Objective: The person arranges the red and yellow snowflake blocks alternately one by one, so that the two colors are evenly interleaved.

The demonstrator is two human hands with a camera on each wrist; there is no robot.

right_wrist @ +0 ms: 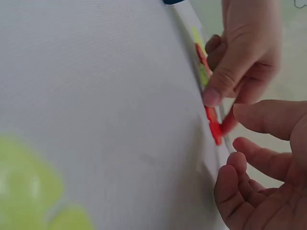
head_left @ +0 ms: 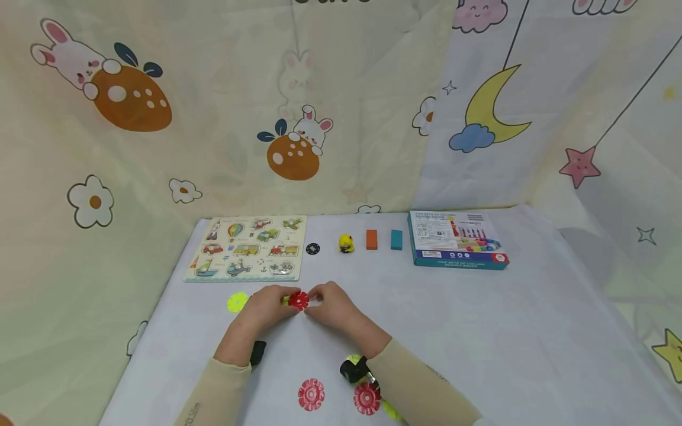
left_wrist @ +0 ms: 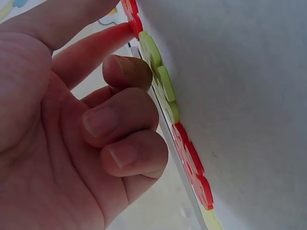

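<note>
A row of flat, notched flower discs lies on the white cloth, red alternating with yellow-green. My left hand [head_left: 266, 309] pinches the red flower disc [head_left: 299, 300] at the row's right end between thumb and index finger. Its other fingers curl loosely beside a yellow-green disc [left_wrist: 158, 76] and another red disc [left_wrist: 192, 165]. At the left end of the row a yellow-green disc [head_left: 237, 302] shows past the hand. Just right of the pinched disc, my right hand [head_left: 335, 309] holds nothing; a gap parts its thumb and index finger in the right wrist view.
Nearer me lie two loose red discs [head_left: 311, 394], with yellow-green ones [head_left: 391, 410] partly hidden by the right forearm. Along the back stand a vehicle puzzle board [head_left: 245, 248], a black round chip [head_left: 312, 249], a yellow duck [head_left: 346, 243], orange [head_left: 372, 239] and blue blocks [head_left: 396, 239], and a box [head_left: 458, 239].
</note>
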